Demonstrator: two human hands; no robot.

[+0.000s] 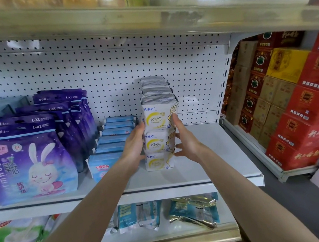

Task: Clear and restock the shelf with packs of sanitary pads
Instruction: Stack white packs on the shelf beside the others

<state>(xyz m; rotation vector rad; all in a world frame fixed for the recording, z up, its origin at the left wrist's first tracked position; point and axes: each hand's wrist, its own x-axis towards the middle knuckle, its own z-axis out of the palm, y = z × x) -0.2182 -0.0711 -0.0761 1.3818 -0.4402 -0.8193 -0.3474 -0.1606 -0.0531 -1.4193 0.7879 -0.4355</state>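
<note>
Stack of white-and-yellow plastic sanitary pad packs [158, 141] is standing three high on the white metal shelf [209, 154], with more of the same packs lining up behind it toward the white perforated back panel [107, 66] and a row of light-blue flat packs [114, 139] sitting just beside it on the left. Left hand [135, 142] is pressing flat on the stack's left side, fingers mostly straight. Right hand [186, 139] is pressing on the right side, thumb pointing up against the top pack, fingers spread and barely bent — stack is sitting between both palms, neither hand wrapping round it.

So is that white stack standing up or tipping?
Upright: the white packs sit stacked on the shelf, left hand and right hand flanking them.
</note>
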